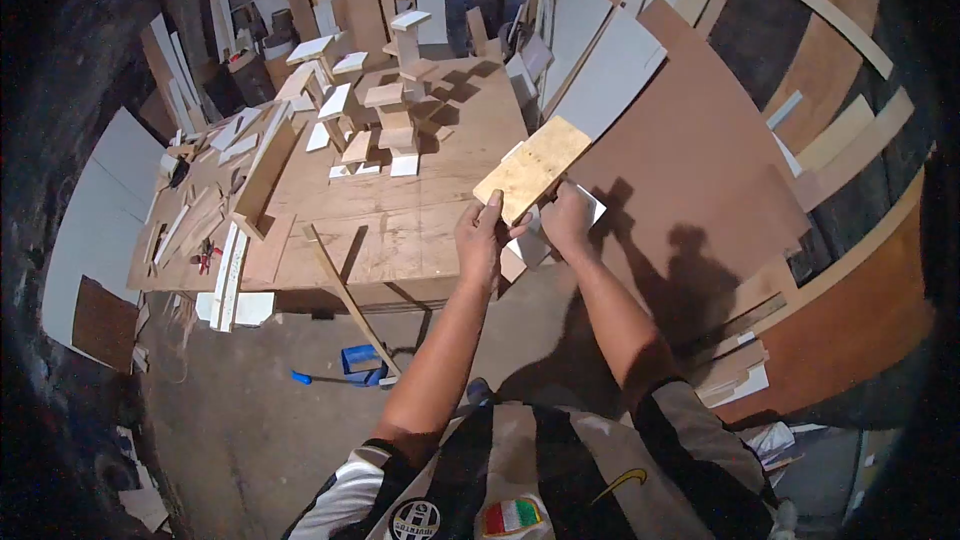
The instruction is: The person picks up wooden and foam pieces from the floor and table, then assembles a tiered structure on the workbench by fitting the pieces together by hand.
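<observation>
Up in front of me I hold a small assembly of joined boards, with a yellowish plywood board [535,168] facing me. White-faced pieces show behind and below it, partly hidden by my hands. My left hand [480,240] grips the board's lower left end, its thumb lying on the face. Closed at the lower right edge, my right hand [567,215] is beside a white piece [596,204]; its fingertips are hidden. Several similar board assemblies [393,120] stand on the plywood worktable [400,230] beyond.
Wood offcuts [200,210], red-handled pliers [206,258] and a long channel-shaped board [265,175] lie on the table's left side. A blue dustpan [362,364] and a leaning stick [350,300] are at its front. Large sheets [690,130] lean on the right.
</observation>
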Demonstrator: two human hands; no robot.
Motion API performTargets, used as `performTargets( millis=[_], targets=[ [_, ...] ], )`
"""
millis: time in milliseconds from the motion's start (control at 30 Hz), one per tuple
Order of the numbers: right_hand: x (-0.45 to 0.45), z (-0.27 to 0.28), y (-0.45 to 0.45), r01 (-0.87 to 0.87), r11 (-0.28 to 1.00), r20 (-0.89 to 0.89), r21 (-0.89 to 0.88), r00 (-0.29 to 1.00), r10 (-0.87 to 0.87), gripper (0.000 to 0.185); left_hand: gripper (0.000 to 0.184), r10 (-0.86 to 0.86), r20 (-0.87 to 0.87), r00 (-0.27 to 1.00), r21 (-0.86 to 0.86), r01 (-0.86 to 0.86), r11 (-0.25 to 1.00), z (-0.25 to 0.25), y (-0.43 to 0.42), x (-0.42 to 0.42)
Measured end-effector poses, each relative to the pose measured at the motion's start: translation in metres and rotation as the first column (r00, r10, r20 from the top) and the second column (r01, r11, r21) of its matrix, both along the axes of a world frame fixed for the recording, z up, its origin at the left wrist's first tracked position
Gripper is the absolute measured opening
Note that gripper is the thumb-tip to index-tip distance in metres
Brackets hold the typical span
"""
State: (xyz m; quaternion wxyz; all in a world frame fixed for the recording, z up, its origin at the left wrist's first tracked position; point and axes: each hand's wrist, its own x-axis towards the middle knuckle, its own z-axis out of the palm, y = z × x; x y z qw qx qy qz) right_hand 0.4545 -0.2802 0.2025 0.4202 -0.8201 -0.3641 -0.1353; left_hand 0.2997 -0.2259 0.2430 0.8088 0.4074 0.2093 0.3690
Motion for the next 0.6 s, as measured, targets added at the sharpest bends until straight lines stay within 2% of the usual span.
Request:
performTargets(
  millis=[100, 200, 267, 600],
  targets=[
    [0.01, -0.003, 0.037, -0.015, 0.999, -0.031, -0.032, 0.999, 0.014, 0.016, 0.047, 0.04, 0.044, 0.998, -0.008, -0.039, 0.999, -0.004, 0.028, 0.008],
    [0.028, -0.011, 0.081, -0.07, 0.997, -0.048, 0.013, 0.996, 0.07, 0.017, 0.045, 0.078, -0.011, 0.997, -0.036, -0.078, 0.996, -0.014, 0.065, 0.023],
    [0.042, -0.021, 0.108, -0.11, 0.994, 0.021, 0.021, 0.994, 0.109, 0.018, 0.043, 0.099, 0.026, 0.995, -0.017, -0.099, 0.995, -0.022, 0.088, 0.033],
    [0.11, -0.048, 0.258, -0.292, 0.954, -0.178, -0.069, 0.944, 0.276, 0.016, 0.037, 0.266, -0.027, 0.963, -0.057, -0.268, 0.962, -0.046, 0.204, 0.101]
  ],
)
